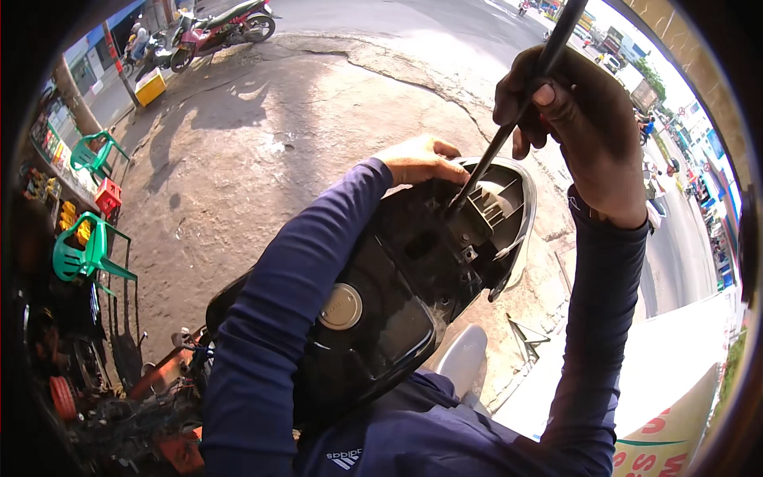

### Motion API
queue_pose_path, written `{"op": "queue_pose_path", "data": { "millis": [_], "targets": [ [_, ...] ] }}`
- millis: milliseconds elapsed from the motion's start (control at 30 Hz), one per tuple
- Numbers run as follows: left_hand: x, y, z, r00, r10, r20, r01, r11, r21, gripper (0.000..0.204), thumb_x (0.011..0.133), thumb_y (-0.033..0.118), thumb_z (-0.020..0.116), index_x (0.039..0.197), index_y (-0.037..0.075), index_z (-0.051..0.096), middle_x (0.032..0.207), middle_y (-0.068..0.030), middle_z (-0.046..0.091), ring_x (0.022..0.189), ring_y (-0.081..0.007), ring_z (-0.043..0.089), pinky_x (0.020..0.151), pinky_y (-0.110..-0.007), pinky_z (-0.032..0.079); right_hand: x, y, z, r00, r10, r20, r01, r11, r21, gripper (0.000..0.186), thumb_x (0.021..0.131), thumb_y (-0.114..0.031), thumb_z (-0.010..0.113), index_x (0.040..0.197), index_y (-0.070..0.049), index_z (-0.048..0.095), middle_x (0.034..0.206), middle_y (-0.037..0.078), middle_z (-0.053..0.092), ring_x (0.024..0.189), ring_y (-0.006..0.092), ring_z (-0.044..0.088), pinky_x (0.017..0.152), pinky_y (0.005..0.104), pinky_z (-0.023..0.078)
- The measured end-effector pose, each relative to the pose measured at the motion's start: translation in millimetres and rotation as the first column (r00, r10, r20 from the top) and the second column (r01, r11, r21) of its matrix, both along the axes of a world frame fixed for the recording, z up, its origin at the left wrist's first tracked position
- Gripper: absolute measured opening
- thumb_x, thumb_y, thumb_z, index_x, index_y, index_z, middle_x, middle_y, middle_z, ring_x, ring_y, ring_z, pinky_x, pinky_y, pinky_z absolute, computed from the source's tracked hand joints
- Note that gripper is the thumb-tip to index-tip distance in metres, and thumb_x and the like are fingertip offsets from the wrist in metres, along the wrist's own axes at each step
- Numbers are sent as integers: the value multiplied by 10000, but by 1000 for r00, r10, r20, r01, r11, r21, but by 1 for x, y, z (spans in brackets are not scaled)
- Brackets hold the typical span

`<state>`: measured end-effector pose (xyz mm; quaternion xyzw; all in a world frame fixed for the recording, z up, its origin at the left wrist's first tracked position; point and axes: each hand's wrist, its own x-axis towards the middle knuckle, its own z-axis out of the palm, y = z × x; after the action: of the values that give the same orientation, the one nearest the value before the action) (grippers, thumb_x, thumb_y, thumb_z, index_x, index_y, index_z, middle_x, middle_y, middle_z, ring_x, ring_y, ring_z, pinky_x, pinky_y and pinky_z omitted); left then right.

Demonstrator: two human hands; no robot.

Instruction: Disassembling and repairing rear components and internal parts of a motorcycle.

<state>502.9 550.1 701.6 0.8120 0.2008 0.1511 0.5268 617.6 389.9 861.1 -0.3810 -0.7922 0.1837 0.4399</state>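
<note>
My right hand [592, 131], raised at the upper right, is closed around a long dark rod-shaped tool [491, 157]; its upper end runs out of view. The tool slants down to the left, its lower end against the black motorcycle tail section [477, 258], beside a ribbed hollow. My left hand [421, 161] lies over the far edge of that section, close to the rod, fingers bent and partly hidden. Nearer to me is a black fuel tank [385, 286] with a round pale cap [342, 307], partly behind my left forearm.
Green plastic chairs [94, 253] and a red crate [108, 195] stand at the left. Dark and orange machine parts [159, 378] lie lower left. A parked red motorcycle [222, 30] and a yellow box [150, 87] stand beyond the paved ground [222, 167]. A white panel [636, 374] is lower right.
</note>
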Motion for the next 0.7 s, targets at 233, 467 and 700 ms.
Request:
{"op": "queue_pose_path", "data": {
  "millis": [233, 467, 700],
  "targets": [
    [3, 4, -4, 1000, 0, 1, 0, 999, 51, 443, 742, 419, 760, 984, 52, 710, 807, -51, 658, 774, -133, 582, 737, -283, 438, 0, 9, 10, 953, -303, 3, 301, 943, -140, 311, 942, -266, 630, 1069, 17, 608, 861, 110, 656, 566, 69, 552, 513, 202, 470],
    [1, 0, -3, 1000, -9, 5, 9, 998, 63, 479, 742, 440, 742, 1020, 51, 711, 851, -73, 679, 796, -151, 606, 776, -289, 452, 28, 16, 9, 965, -263, 7, 263, 961, -82, 324, 920, -259, 660, 1099, 4, 597, 922, 75, 653, 548, 64, 537, 488, 181, 436],
    [4, 3, -8, 999, 2, 50, -1, 1000, -20, 474, 750, 396, 734, 994, -7, 688, 855, -103, 675, 792, -155, 616, 745, -300, 473, 11, 9, 18, 997, -44, -56, 35, 987, -155, 256, 949, -211, 618, 1085, 4, 595, 927, 66, 642, 548, 40, 505, 471, 183, 420]
  ]
}}
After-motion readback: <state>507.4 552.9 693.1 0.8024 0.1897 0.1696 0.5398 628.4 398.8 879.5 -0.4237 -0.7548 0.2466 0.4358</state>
